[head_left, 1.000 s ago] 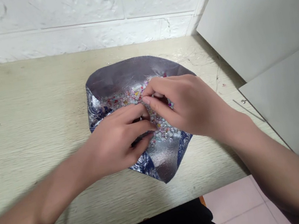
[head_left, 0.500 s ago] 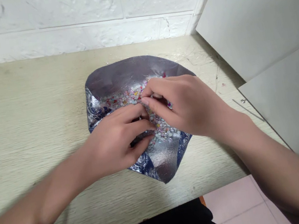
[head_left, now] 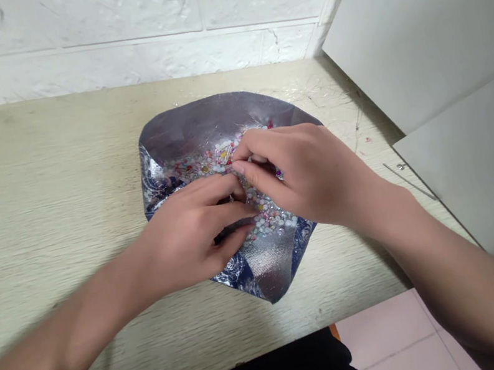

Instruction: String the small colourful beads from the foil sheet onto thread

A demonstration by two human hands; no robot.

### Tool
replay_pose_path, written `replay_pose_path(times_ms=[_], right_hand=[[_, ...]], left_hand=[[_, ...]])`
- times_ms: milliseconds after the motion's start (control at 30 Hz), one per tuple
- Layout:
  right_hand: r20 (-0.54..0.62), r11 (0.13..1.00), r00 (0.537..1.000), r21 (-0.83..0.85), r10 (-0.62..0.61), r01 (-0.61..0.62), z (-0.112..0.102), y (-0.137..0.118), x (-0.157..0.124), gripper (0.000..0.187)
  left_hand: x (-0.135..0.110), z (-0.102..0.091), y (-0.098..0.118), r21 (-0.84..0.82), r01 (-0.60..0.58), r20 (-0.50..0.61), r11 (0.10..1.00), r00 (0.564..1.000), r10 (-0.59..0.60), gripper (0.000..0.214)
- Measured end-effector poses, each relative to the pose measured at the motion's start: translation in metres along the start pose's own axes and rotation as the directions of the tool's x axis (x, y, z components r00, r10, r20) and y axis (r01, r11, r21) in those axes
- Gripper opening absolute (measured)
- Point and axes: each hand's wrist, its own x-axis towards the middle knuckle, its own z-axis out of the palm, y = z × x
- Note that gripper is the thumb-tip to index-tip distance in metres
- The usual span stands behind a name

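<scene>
Left hand (head_left: 202, 230) and right hand (head_left: 315, 167) over the open foil bag (head_left: 212, 118) of beads (head_left: 275, 222), mid-table (head_left: 47, 180)

On my feed its pointed corner aims at the near edge; long axis hard to call. Right's pinched, left's curled, can't tell on what. More room left; white panel (head_left: 436, 14) on the right.

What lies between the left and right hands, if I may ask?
In the head view, small mixed-colour beads show between the left hand and the right hand, on the silvery sheet.
</scene>
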Motion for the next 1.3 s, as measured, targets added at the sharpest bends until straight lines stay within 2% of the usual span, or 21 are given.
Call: replay_pose_path(times_ms=[333,933,1300], right_hand=[[-0.005,1.0,1.0,-0.01,-0.006,0.006,0.0,0.0002,-0.0002,0.022],[-0.012,1.0,1.0,-0.015,-0.003,0.002,0.0002,-0.0002,-0.0005,0.022],[-0.003,1.0,1.0,-0.014,-0.003,0.003,0.0002,0.0003,-0.0005,0.023]], left_hand=[[-0.0019,-0.0021,0.0009,-0.01,-0.01,-0.003,1.0,1.0,0.01,0.014],[0.0,-0.0035,0.0017,-0.032,0.002,0.017,0.999,1.0,-0.001,0.019],[-0.0005,-0.0028,0.0012,-0.047,-0.018,-0.01,0.999,1.0,0.018,0.019]])
